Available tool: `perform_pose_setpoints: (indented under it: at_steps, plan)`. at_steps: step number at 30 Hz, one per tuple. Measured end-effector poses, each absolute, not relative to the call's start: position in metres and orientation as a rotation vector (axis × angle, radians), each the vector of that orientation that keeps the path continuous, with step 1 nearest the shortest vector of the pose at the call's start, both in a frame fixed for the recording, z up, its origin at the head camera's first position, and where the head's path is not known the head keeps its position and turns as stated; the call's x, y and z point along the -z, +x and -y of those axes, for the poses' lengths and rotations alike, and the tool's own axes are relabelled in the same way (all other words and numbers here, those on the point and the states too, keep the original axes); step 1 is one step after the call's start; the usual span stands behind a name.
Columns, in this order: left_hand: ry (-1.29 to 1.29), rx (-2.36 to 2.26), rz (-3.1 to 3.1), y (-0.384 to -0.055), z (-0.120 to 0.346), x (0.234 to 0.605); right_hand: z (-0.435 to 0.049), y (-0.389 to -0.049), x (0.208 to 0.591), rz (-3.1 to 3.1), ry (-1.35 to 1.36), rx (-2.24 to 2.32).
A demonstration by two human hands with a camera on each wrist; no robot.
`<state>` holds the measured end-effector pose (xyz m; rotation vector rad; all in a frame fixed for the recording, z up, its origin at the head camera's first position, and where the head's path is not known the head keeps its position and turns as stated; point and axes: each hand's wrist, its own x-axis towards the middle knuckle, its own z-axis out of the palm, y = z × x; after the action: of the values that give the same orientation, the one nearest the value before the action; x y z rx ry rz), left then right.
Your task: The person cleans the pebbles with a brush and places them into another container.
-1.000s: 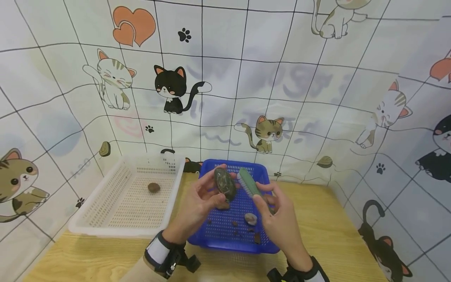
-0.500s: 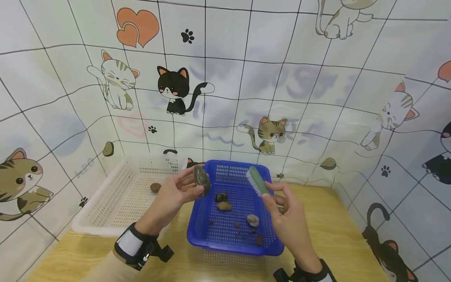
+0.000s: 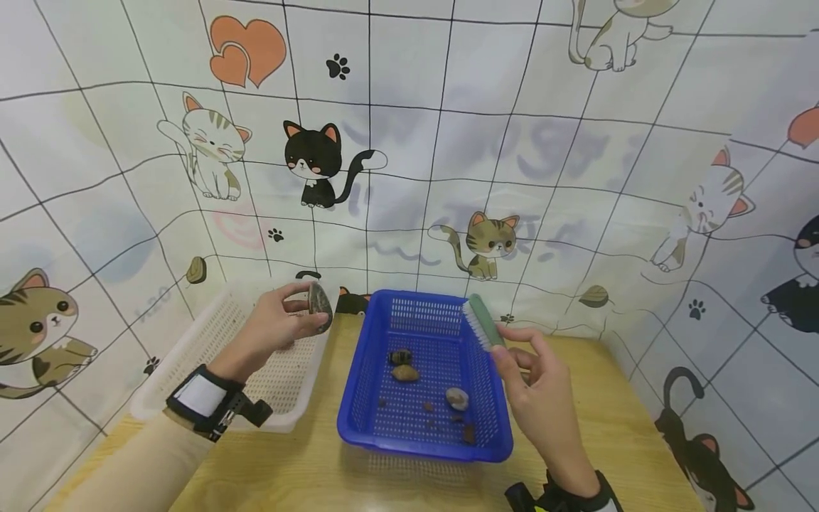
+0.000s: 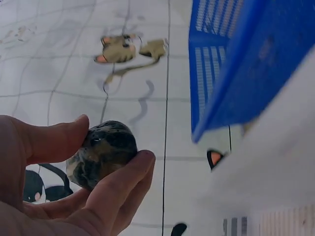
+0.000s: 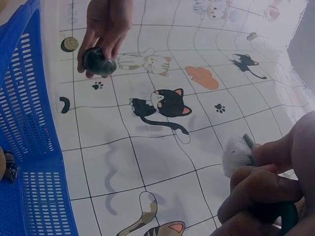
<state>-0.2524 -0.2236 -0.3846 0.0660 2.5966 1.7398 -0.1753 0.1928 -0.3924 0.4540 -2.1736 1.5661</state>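
Note:
A dark green, pale-veined stone (image 3: 319,307) is pinched between the thumb and fingers of my left hand (image 3: 271,323), above the right side of the white basket (image 3: 307,380). The left wrist view shows the stone (image 4: 102,153) close up, mottled and glossy. My right hand (image 3: 540,387) grips a green brush (image 3: 484,323) with white bristles, over the right edge of the blue basket (image 3: 425,454); its bristles face left. In the right wrist view the fingers wrap the brush handle, and the bristles (image 5: 236,156) show beyond them. The brush and stone are well apart.
Inside the blue basket lie a dark striped stone (image 3: 400,357), a brown stone (image 3: 405,373), a pale stone (image 3: 457,399) and several small reddish bits. A wooden table (image 3: 595,427) carries both baskets. Cat-print sheeting (image 3: 397,142) stands behind and at both sides.
My left hand has carried the stone leftward, from over the blue basket to above the white one. My right hand has shifted slightly right with the brush.

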Motion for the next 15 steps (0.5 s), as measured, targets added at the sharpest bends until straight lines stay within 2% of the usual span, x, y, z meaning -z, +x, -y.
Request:
perform_pose_setpoints:
  at_steps: [15]
  plan:
    - [-0.054, -1.198, -2.818, -0.317, 0.25, 0.393, -0.2, -0.175, 0.388, 2.132, 0.423, -1.628]
